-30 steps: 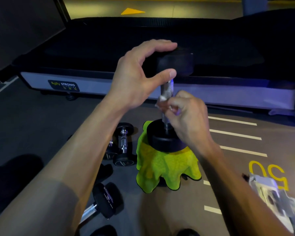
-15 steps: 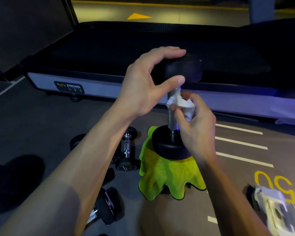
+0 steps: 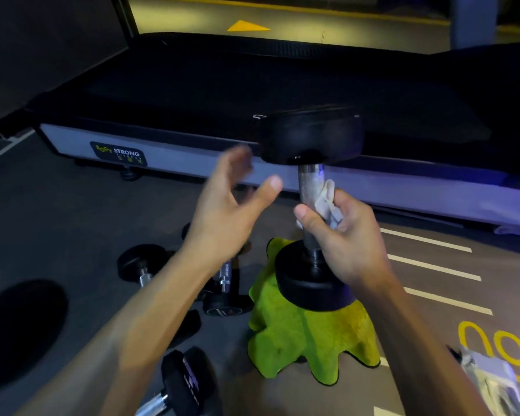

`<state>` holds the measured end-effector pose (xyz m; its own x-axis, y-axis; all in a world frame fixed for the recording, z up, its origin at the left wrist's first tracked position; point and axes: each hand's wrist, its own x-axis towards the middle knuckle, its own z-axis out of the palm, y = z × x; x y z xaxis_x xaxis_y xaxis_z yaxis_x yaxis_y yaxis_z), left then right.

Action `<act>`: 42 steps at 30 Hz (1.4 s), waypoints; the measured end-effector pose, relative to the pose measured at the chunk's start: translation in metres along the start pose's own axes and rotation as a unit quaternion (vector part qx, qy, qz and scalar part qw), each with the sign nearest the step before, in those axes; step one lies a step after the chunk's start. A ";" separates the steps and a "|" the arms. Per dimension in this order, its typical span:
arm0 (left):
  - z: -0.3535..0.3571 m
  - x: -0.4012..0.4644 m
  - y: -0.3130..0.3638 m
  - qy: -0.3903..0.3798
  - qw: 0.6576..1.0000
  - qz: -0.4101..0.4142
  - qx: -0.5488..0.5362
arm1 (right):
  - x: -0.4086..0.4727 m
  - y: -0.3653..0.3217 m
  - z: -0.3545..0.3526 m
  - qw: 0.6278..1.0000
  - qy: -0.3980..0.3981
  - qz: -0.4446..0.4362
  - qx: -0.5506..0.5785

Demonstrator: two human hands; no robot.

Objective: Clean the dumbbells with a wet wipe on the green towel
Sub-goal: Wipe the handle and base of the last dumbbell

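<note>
- Nearest the camera, a dumbbell (image 3: 177, 385) lies on the dark floor (image 3: 57, 229) at the bottom edge, black head up, chrome handle running out of view.
- At the lower right a crumpled pale packet (image 3: 493, 382) lies on the floor over a yellow painted number (image 3: 493, 346); what it is cannot be told.
- The green towel (image 3: 309, 340) is draped over something on the floor that it hides, its edges hanging in folds.
- An upright dumbbell (image 3: 311, 175) stands on end on the green towel, lower black head on the cloth, upper black head in the air above.
- The right hand (image 3: 345, 235) is closed around the chrome handle of this dumbbell, with a white wet wipe (image 3: 327, 199) bunched between its fingers and the metal.
- The left hand (image 3: 225, 211) is spread wide and holds nothing; it hangs just left of the handle, below the upper head, touching neither, and its fingers are blurred.
- Left of the towel, behind the left forearm, several more small dumbbells (image 3: 222, 283) lie together on the floor.
- White painted stripes (image 3: 433, 265) cross the floor to the right.
- Farthest off, a treadmill (image 3: 222, 85) spans the width of the view, with a "BODY STRONG" label (image 3: 119, 153) on its grey side rail.
</note>
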<state>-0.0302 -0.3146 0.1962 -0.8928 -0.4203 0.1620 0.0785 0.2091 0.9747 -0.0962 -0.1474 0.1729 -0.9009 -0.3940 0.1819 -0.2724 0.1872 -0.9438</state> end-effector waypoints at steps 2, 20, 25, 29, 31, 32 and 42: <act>0.013 -0.007 -0.012 -0.088 0.992 -0.083 -0.048 | 0.004 -0.002 0.003 1.000 0.001 0.006 0.007; -0.052 -0.012 -0.001 0.003 0.958 -0.220 -0.183 | 0.009 -0.041 0.089 0.992 -0.127 -0.009 -0.001; -0.130 -0.037 -0.031 0.029 0.946 -0.283 -0.158 | -0.019 -0.037 0.144 0.972 -0.202 0.064 0.102; -0.180 -0.061 -0.083 0.110 0.933 -0.331 -0.093 | -0.048 -0.015 0.167 0.941 -0.221 0.164 0.197; -0.203 -0.074 -0.113 0.157 0.920 -0.356 -0.049 | -0.062 -0.004 0.175 0.925 -0.234 0.204 0.217; -0.214 -0.082 -0.127 0.178 0.910 -0.373 -0.034 | -0.070 0.001 0.178 0.918 -0.243 0.222 0.221; -0.271 -0.125 -0.245 0.235 0.839 -0.490 0.035 | -0.093 0.046 0.190 0.893 -0.253 0.327 0.176</act>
<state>0.1824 -0.5524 -0.0212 -0.2390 -0.7183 -0.6534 -0.6320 -0.3958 0.6663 0.0392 -0.2731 0.0602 -0.5368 -0.6764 -0.5043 0.4595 0.2669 -0.8471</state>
